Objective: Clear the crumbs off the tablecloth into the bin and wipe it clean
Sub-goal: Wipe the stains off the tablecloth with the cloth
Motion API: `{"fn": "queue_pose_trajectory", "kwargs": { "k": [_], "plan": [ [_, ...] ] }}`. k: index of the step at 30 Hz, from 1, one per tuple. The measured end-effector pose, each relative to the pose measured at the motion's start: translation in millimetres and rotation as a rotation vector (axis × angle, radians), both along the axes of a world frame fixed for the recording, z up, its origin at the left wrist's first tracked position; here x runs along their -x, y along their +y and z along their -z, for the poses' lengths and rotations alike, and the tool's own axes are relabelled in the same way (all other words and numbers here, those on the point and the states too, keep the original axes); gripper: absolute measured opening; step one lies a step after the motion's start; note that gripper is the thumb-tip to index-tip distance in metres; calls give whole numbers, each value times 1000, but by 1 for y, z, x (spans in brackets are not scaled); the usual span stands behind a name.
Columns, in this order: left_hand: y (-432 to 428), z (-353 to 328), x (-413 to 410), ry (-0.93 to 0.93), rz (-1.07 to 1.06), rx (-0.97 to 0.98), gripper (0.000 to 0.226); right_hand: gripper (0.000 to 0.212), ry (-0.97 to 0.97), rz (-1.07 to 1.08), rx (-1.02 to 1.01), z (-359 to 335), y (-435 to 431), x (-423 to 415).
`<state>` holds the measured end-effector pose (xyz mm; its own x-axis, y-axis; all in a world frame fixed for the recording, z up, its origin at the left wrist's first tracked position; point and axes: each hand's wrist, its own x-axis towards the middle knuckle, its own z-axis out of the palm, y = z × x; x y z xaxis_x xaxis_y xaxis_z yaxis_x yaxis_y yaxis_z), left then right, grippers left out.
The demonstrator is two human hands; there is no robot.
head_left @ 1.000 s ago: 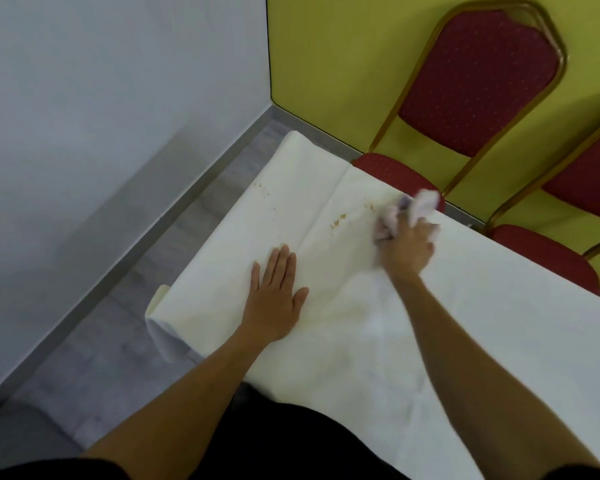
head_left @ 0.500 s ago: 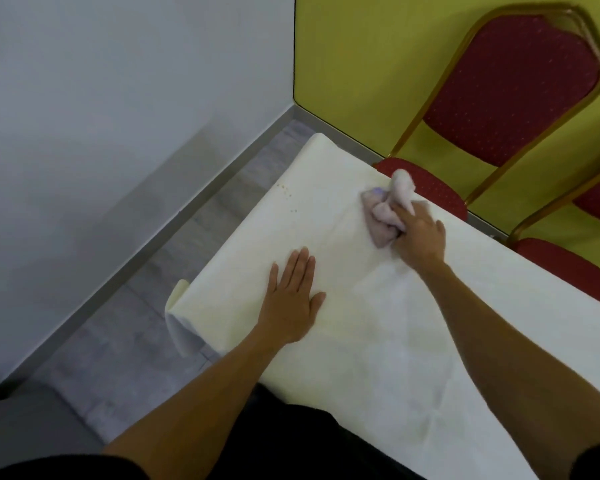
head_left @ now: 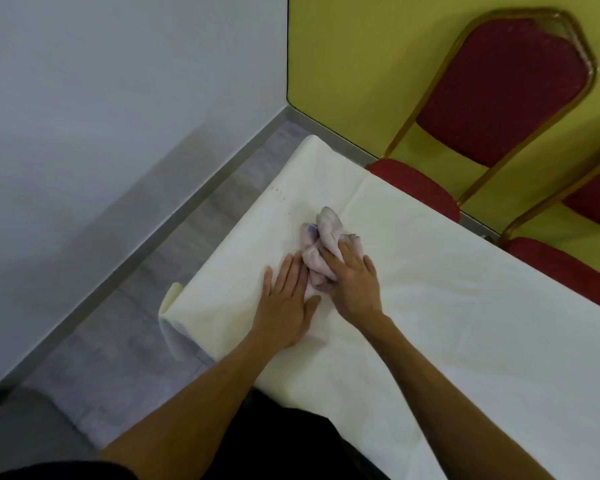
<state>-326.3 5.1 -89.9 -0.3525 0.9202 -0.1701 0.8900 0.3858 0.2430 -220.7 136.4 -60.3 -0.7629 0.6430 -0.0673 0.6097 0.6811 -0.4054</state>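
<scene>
A white tablecloth (head_left: 447, 306) covers the table. A few small brown crumbs (head_left: 278, 195) lie near its far left edge. My right hand (head_left: 355, 285) holds a crumpled pale pink wiping cloth (head_left: 324, 230) down on the tablecloth, its fingers laid over the cloth. Part of the cloth sticks out beyond the fingertips. My left hand (head_left: 288, 301) lies flat on the tablecloth just left of the cloth, fingers straight, its thumb side touching the cloth. No bin is in view.
Two red padded chairs with gold frames (head_left: 506, 91) (head_left: 565, 271) stand against the yellow wall along the table's far side. The grey floor (head_left: 118, 341) and a white wall lie to the left. The tablecloth corner (head_left: 172, 327) hangs over the near left edge.
My right hand has dragged the cloth back from the far edge toward me, up against my left hand. The crumbs seen near the middle fold are gone from view. My left hand has stayed flat.
</scene>
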Motion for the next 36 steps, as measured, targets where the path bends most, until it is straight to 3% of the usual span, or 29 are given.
{"fn": "queue_pose_trajectory", "kwargs": {
  "k": [3,7,13,20,25,30,36],
  "plan": [
    [0,0,0,17,0,-9,71,69,-139,10,30,-5,51,-21],
    [0,1,-1,35,4,-23,70,64,-180,302,43,-17,106,-48],
    [0,4,0,32,-3,11,71,70,-100,565,30,-15,54,-12],
    [0,7,0,36,0,16,71,67,-34,276,4,-6,-24,-12],
    [-1,3,0,27,1,-1,72,74,-132,114,8,-6,9,-40],
    [0,-2,1,-3,5,19,71,66,-120,202,2,-13,47,-52],
    [-1,-3,2,-5,8,35,71,55,-16,373,49,-14,32,-28]
  ]
}}
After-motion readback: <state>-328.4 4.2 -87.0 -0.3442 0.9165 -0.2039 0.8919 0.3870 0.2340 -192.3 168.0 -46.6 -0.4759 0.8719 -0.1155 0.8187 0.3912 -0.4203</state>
